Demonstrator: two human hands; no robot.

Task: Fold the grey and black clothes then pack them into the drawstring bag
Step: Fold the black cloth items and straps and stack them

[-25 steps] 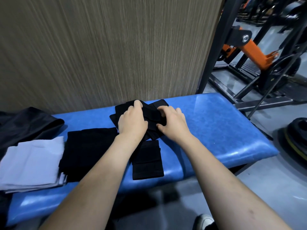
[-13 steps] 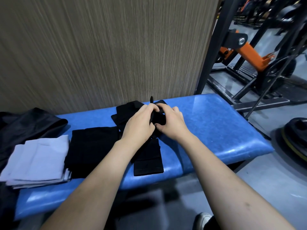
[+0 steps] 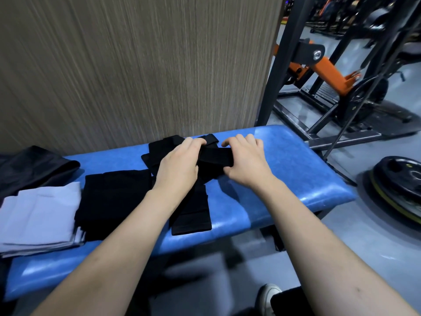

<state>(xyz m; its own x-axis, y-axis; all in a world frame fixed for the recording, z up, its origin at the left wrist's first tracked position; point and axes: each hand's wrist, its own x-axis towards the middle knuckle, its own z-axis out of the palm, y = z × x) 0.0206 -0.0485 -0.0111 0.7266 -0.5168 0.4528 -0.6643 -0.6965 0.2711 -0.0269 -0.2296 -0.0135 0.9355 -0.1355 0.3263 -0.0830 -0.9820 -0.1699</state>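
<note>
1. on the blue bench (image 3: 284,160), near its far edge by the wood-grain wall (image 3: 136,65), lies the black garment (image 3: 164,149) being folded; a long black part of it runs toward the near edge.
2. the left hand (image 3: 177,167) presses down on the middle of the garment, its fingertips curled over a narrow black strip (image 3: 216,157) of the cloth.
3. the right hand (image 3: 246,165) pinches the other end of that strip between thumb and curled fingers, so both grips have hold of the same band, which is stretched between them.
4. to the left sit a folded black piece (image 3: 114,197) and, beside it, a folded grey stack (image 3: 38,215); a dark bundle (image 3: 34,167) behind them may be the drawstring bag, but that cannot be told.
5. to do this fold well, keep the strip taut and level, lay it squarely across the body of the garment, and hold the left palm as an anchor so the layers underneath do not slide.
6. smooth outward after laying it, since loose ends will make the bundle bulky for packing.
</note>
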